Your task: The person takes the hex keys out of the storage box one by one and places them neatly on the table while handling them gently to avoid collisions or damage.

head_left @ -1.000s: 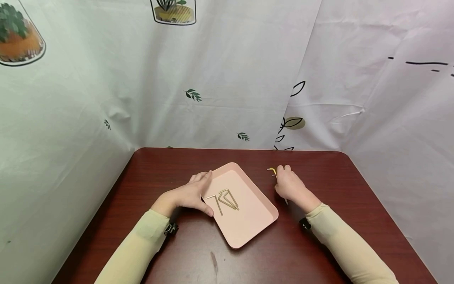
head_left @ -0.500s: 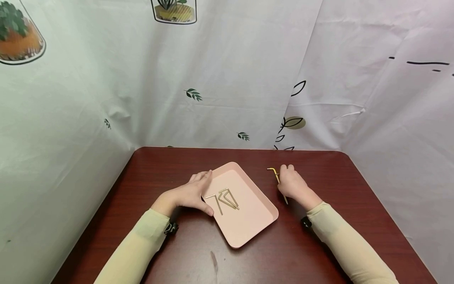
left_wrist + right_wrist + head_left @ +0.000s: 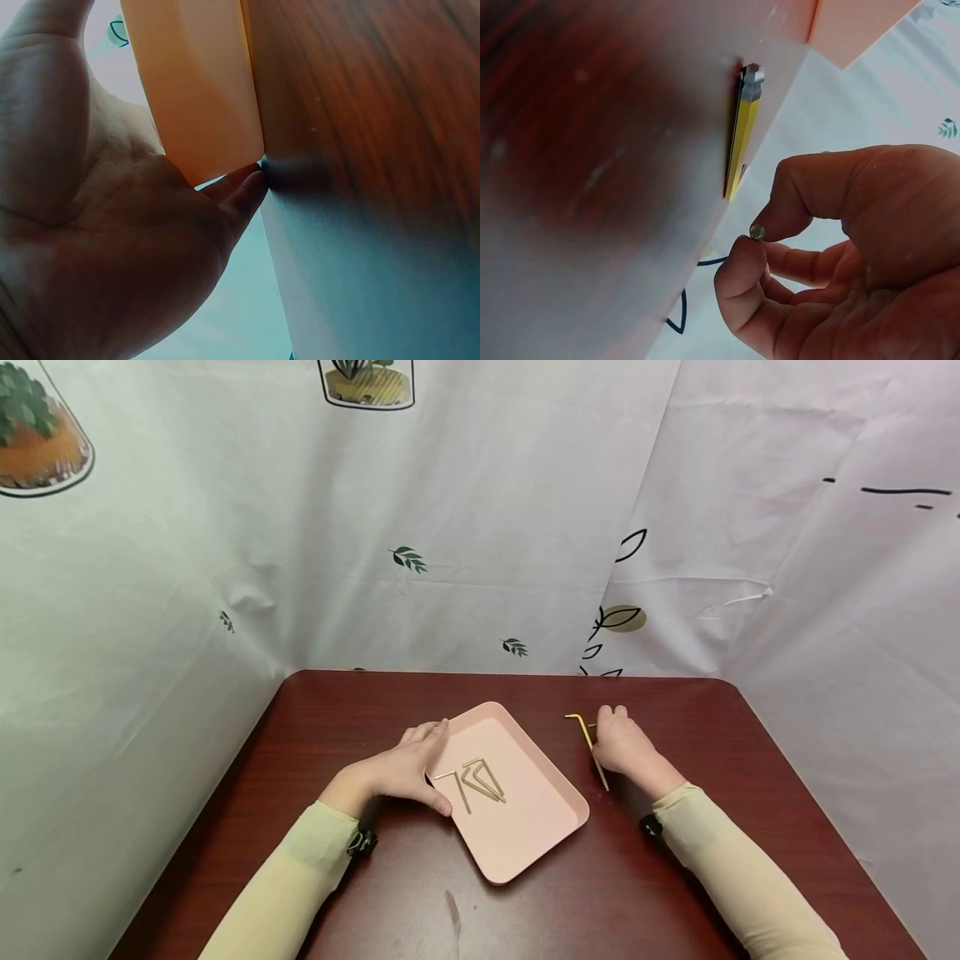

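Observation:
My left hand [image 3: 397,774] holds the left corner of a pink tray [image 3: 517,852], with its thumb and index finger spread along the two sides. The left wrist view shows the tray wall [image 3: 202,97] beside the palm. Several brass-coloured hex keys [image 3: 459,793] lie in the tray. To its right, my right hand [image 3: 624,745] pinches a small hex key [image 3: 757,232] between thumb and index finger, seen end-on in the right wrist view; most of it is hidden. A longer yellow hex key [image 3: 587,739] lies on the table just left of that hand.
The dark red wooden table [image 3: 390,902] has a rounded back edge. White printed cloth [image 3: 480,527] hangs behind it and along both sides. A dull smear [image 3: 452,912] marks the table near the front.
My right hand has moved slightly right with the pinched hex key, away from the yellow one, which now shows along its whole length. The left hand and tray have stayed put.

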Demonstrator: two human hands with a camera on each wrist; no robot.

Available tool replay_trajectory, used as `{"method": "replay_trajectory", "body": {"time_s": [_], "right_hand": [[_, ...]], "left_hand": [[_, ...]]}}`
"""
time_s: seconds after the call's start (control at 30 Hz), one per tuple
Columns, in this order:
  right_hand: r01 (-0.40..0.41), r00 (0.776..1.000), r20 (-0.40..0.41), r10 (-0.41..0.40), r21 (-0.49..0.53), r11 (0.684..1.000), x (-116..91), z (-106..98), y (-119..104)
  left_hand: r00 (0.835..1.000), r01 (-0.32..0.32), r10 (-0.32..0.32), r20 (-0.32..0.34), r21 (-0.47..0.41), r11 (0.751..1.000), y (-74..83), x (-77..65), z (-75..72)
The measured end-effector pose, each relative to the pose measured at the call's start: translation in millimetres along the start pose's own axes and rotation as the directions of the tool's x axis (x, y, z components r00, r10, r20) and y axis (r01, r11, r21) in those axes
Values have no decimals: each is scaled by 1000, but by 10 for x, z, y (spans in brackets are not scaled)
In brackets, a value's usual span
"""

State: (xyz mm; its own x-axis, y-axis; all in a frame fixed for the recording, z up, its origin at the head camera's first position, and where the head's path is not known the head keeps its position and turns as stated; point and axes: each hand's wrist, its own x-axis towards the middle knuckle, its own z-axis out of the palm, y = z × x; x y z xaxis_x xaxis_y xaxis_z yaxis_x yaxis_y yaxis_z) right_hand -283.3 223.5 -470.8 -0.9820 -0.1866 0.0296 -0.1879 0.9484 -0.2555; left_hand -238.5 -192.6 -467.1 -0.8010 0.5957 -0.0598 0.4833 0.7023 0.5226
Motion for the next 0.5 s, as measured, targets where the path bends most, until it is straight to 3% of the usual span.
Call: {"method": "replay_trajectory", "body": {"time_s": [0.3,0.5], "right_hand": [[-17,999,42,18,-5,1000,80,27,72],[20,1000,-3,-20,-15,1000,435,496,572]], "left_hand": [[1000,-5,5,-4,-1,1000,-3,3,4],[1000,-6,6,-5,4,1000,-13,6,8]]}}
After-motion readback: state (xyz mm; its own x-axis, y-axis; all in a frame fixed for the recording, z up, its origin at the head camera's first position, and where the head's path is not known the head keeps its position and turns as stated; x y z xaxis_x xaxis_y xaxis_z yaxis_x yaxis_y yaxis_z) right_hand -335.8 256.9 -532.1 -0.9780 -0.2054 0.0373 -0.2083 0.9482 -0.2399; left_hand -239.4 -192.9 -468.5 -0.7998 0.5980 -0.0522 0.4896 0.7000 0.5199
